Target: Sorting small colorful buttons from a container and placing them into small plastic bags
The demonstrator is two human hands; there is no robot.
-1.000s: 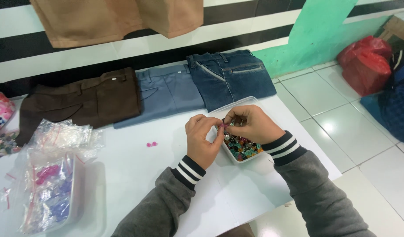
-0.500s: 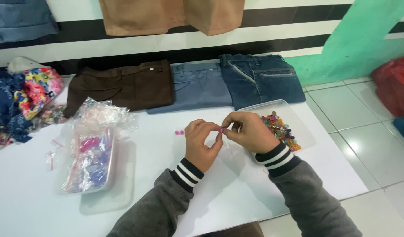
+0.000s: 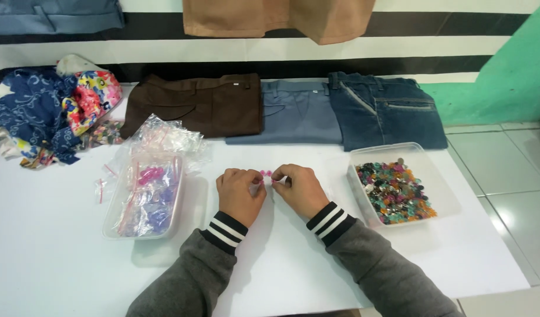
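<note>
Head view: both fists knuckles-up, left hand [image 3: 239,194] & right hand [image 3: 299,189] fingers pinching pink beads [image 3: 265,174].

Both hands meet at the middle of the table [image 3: 58,252]: the left hand [image 3: 239,194] and the right hand [image 3: 299,189] rest on it just beside each other, with two small beads [image 3: 265,174] lying just behind their fingertips. Left of the hands stands a tray [image 3: 145,199] holding small plastic bags [image 3: 158,141], some spilling over its far rim. Right of the hands stands a second tray [image 3: 411,154] holding mixed beads [image 3: 394,192]. Along the far edge lie three folded trousers [image 3: 293,108] side by side. A heap of cloth [image 3: 50,108] lies at the far left corner.
</note>
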